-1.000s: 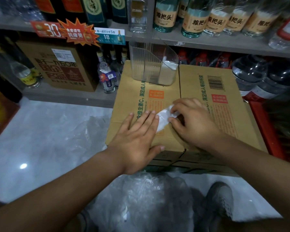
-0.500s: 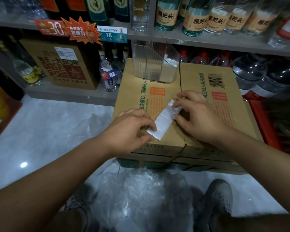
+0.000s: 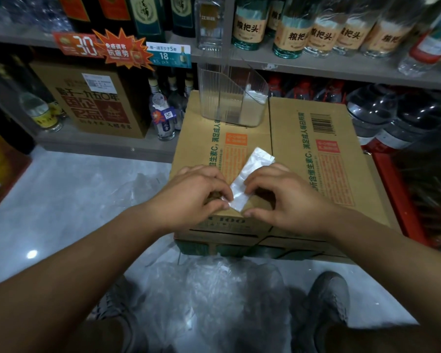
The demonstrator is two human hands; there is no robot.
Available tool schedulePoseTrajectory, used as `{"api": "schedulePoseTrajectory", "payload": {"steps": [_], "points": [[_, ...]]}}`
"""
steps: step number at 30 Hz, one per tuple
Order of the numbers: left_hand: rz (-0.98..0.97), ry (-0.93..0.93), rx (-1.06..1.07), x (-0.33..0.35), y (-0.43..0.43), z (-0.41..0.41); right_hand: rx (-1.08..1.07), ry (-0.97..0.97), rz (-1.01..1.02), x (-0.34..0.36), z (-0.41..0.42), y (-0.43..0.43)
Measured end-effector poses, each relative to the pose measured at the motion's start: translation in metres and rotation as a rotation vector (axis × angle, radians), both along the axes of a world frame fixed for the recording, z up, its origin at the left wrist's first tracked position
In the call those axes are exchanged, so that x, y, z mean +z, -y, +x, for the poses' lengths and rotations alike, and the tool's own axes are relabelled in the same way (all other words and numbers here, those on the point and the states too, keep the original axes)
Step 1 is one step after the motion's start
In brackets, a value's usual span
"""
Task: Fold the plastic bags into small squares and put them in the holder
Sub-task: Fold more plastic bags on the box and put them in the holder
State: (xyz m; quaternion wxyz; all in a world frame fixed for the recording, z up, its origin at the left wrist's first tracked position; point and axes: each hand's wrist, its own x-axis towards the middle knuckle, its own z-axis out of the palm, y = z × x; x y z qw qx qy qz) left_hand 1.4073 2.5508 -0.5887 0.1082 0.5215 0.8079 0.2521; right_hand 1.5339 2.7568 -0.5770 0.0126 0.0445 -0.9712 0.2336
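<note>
A plastic bag folded into a narrow white strip lies slanted on top of a cardboard box. My left hand pinches the strip's near end from the left. My right hand pinches the same end from the right, fingers curled. The strip's far end lies free on the box. A clear plastic holder stands at the back of the box, with folded white bags in its right compartment.
Loose crumpled plastic bags lie on the grey floor between my shoes. Shelves of bottles rise behind the box. A brown carton sits on the low shelf at left, a red crate at right.
My left hand went from pressing flat on the bag to pinching its near end. My right hand slid from the strip's far end down to the near end. The strip now lies uncovered.
</note>
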Motion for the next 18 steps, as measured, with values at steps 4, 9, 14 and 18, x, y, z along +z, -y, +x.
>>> {"api": "schedulePoseTrajectory", "payload": {"steps": [4,9,14,18], "points": [[0.036,-0.043,-0.006,-0.002,-0.003,-0.003,-0.035,0.002,-0.053,0.001,-0.003,-0.001],[0.043,-0.028,0.014,-0.007,-0.006,-0.001,-0.038,0.006,-0.080,-0.001,-0.005,-0.004],[0.206,0.237,0.045,0.001,-0.011,0.001,-0.071,-0.055,-0.104,-0.001,-0.003,-0.003],[0.245,0.535,0.070,0.008,-0.013,0.009,-0.195,-0.012,-0.284,0.001,0.000,-0.001]]}}
